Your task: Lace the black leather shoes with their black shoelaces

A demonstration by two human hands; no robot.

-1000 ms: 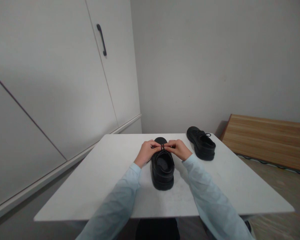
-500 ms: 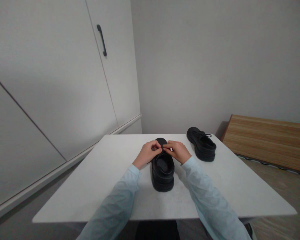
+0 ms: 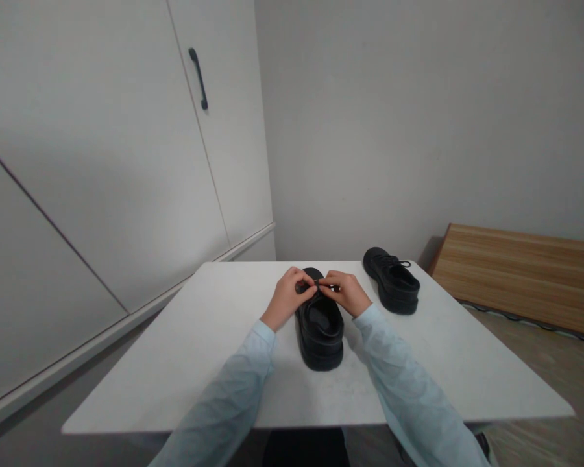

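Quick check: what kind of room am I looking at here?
Probably a plain room in a home: tall white cupboard doors with a dark handle, a white table, a low wooden platform.

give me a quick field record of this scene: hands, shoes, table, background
left hand: at the lace area of the near black shoe, fingers pinched
right hand: same spot, fingertips meeting the left hand's over the shoe
what is pinched: too small to tell; likely a lace
far black shoe: on the table to the right, untouched
table: white, holds both shoes
sleeves: light blue
background: white cabinet door with dark handle, wooden board by the wall
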